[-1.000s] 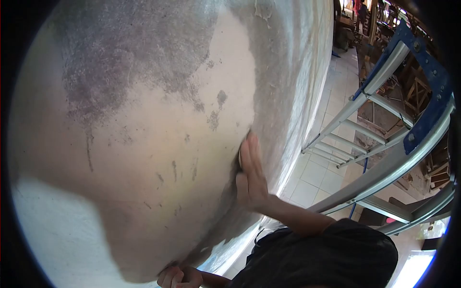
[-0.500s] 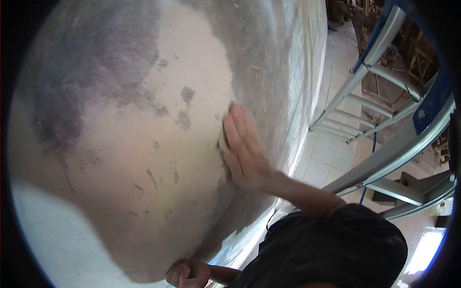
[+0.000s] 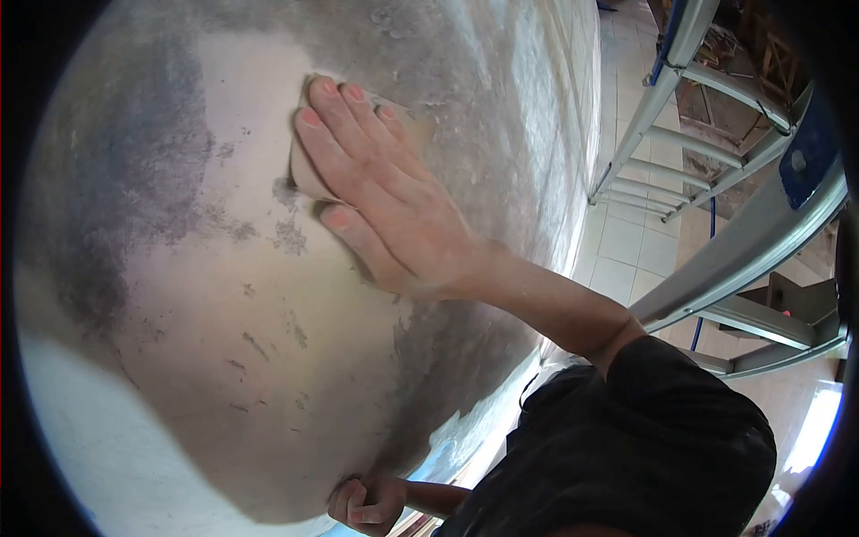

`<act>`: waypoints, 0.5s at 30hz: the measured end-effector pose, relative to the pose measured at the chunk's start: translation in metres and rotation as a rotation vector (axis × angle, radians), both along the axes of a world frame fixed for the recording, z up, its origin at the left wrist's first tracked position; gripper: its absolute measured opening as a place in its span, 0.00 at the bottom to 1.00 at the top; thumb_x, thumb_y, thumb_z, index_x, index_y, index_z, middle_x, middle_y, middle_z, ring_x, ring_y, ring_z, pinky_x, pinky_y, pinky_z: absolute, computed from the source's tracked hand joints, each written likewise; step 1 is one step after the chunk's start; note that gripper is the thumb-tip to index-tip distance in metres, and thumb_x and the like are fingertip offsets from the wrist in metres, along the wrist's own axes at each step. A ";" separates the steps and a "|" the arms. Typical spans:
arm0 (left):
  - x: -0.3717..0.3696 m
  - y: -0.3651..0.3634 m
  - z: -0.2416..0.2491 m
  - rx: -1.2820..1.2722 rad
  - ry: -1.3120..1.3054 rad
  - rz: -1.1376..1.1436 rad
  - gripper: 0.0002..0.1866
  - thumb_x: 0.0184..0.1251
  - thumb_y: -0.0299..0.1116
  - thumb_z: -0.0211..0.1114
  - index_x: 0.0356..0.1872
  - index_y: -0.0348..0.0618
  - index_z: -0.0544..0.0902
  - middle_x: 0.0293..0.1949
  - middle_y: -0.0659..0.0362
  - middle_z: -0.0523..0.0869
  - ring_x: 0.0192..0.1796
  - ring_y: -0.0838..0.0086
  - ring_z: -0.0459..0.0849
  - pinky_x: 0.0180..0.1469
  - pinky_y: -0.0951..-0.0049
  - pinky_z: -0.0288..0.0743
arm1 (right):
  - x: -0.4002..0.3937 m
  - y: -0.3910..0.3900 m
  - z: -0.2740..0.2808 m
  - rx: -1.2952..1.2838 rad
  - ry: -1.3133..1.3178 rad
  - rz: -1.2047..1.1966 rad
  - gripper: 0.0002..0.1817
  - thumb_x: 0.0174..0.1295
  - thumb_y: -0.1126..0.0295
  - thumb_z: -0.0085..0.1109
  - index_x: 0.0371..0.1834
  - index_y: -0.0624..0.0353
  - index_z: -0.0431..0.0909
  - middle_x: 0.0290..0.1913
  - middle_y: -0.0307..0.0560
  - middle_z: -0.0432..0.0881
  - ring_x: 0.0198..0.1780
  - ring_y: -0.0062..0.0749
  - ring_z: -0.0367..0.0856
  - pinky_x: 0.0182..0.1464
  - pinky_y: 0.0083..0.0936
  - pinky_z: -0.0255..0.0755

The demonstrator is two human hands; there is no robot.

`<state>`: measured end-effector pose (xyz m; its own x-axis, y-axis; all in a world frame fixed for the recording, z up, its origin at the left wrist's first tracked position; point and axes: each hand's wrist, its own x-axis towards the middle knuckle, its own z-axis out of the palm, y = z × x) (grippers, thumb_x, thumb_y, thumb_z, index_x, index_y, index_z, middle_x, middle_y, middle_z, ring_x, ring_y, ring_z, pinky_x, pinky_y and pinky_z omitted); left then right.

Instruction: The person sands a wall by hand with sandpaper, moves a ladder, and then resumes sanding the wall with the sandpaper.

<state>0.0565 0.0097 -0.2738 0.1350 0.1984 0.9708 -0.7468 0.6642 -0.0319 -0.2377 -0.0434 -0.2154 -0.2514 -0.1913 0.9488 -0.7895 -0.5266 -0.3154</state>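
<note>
My right hand (image 3: pixel 385 201) lies with its fingers stretched flat over a beige sheet, apparently sandpaper (image 3: pixel 310 174), pressing it against a large curved surface (image 3: pixel 224 295). The sheet's edges show beside the index finger and past the little finger. Pale, smooth patches on the surface meet grey, mottled ones, with small dark marks between. Down at the lower edge, my left hand (image 3: pixel 369 506) is closed, fingers curled, close to the surface's rim. Whatever may be inside that hand is hidden.
A metal ladder (image 3: pixel 658 134) with blue parts stands on the tiled floor (image 3: pixel 617 237) to the right. Nearer to me curves another ladder-like metal frame (image 3: pixel 743 268). Wooden pieces (image 3: pixel 778 63) lie at the upper right. A blue cord (image 3: pixel 698 333) hangs by the frame.
My right hand has slid up and left across the curved surface with the sheet under it. My left hand stays closed near the lower edge. The view has shifted slightly.
</note>
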 end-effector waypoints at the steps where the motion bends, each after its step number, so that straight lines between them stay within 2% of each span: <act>1: -0.001 0.000 -0.001 0.013 0.017 -0.005 0.20 0.64 0.31 0.46 0.12 0.39 0.73 0.14 0.55 0.74 0.19 0.69 0.71 0.23 0.71 0.69 | 0.000 -0.002 0.005 -0.007 -0.040 0.006 0.34 0.67 0.67 0.54 0.74 0.65 0.55 0.76 0.63 0.53 0.77 0.60 0.50 0.73 0.56 0.48; 7: -0.006 -0.001 -0.001 0.013 0.038 0.024 0.18 0.63 0.30 0.47 0.13 0.38 0.73 0.15 0.55 0.74 0.19 0.69 0.72 0.24 0.71 0.70 | 0.035 0.025 -0.047 0.147 -0.040 0.095 0.34 0.66 0.67 0.56 0.73 0.65 0.57 0.75 0.62 0.56 0.76 0.56 0.54 0.73 0.51 0.51; 8: -0.004 0.000 -0.002 0.016 0.034 0.027 0.18 0.63 0.30 0.47 0.13 0.38 0.73 0.15 0.55 0.74 0.20 0.69 0.72 0.24 0.71 0.70 | 0.031 0.020 -0.050 0.124 -0.016 0.084 0.32 0.68 0.66 0.52 0.74 0.67 0.56 0.76 0.63 0.54 0.77 0.56 0.52 0.74 0.51 0.49; 10: -0.002 0.001 0.000 0.021 0.016 0.035 0.18 0.64 0.30 0.47 0.13 0.38 0.73 0.15 0.54 0.74 0.20 0.69 0.72 0.24 0.71 0.70 | 0.011 0.014 -0.027 0.083 0.030 0.057 0.30 0.73 0.65 0.43 0.74 0.70 0.55 0.77 0.65 0.51 0.78 0.56 0.48 0.76 0.51 0.44; 13: 0.001 0.002 -0.004 0.045 -0.014 0.051 0.20 0.67 0.32 0.47 0.13 0.38 0.73 0.16 0.55 0.75 0.20 0.68 0.73 0.24 0.71 0.70 | 0.011 0.014 -0.008 0.069 -0.084 0.053 0.28 0.74 0.65 0.43 0.72 0.69 0.59 0.76 0.64 0.55 0.77 0.57 0.51 0.75 0.50 0.46; 15: 0.001 0.002 -0.003 0.043 -0.022 0.057 0.20 0.68 0.32 0.47 0.14 0.38 0.73 0.16 0.55 0.75 0.21 0.68 0.73 0.24 0.71 0.69 | 0.026 0.022 -0.026 0.096 -0.116 0.090 0.27 0.74 0.66 0.43 0.72 0.68 0.61 0.76 0.63 0.56 0.77 0.57 0.52 0.75 0.49 0.47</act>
<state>0.0575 0.0115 -0.2765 0.1035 0.1630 0.9812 -0.7828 0.6219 -0.0208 -0.2115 -0.0218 -0.2418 -0.3356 -0.3065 0.8907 -0.6959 -0.5567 -0.4538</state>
